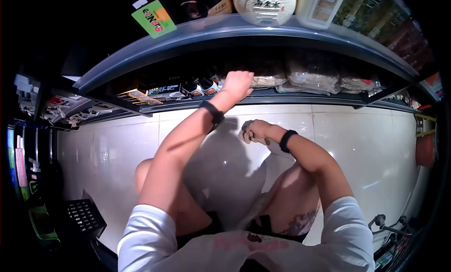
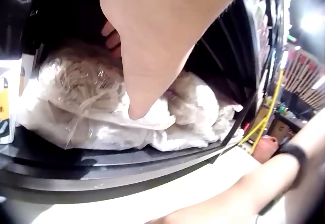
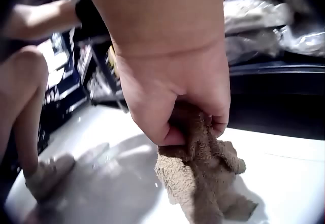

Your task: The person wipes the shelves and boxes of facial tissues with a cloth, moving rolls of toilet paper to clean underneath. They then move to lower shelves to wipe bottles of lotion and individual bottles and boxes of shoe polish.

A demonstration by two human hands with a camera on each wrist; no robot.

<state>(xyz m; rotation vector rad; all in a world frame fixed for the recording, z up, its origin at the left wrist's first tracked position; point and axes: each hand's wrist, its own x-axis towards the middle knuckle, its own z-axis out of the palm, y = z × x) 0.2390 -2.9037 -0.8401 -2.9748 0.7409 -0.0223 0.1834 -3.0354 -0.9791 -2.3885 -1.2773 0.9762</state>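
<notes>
My left hand (image 1: 238,84) is at the low shelf, its fingers bent. In the left wrist view its thumb (image 2: 142,102) comes down over the front of a clear plastic bag (image 2: 76,77) with pale, strip-like contents. A few fingertips show above the bag, the rest hidden behind the hand; I cannot tell whether they grip it. Lower and to the right, my right hand (image 1: 256,131) is over the floor in front of the shelf. It holds a crumpled brown cloth (image 3: 198,178) bunched between thumb and fingers, the cloth hanging below the hand.
More plastic bags (image 1: 312,77) fill the shelf to the right. Black and orange boxes (image 1: 162,91) stand on its left. An upper shelf edge (image 1: 211,34) juts out above, carrying bottles (image 1: 265,6). White tiled floor (image 1: 117,140) lies below. A black crate (image 1: 87,218) is at the left.
</notes>
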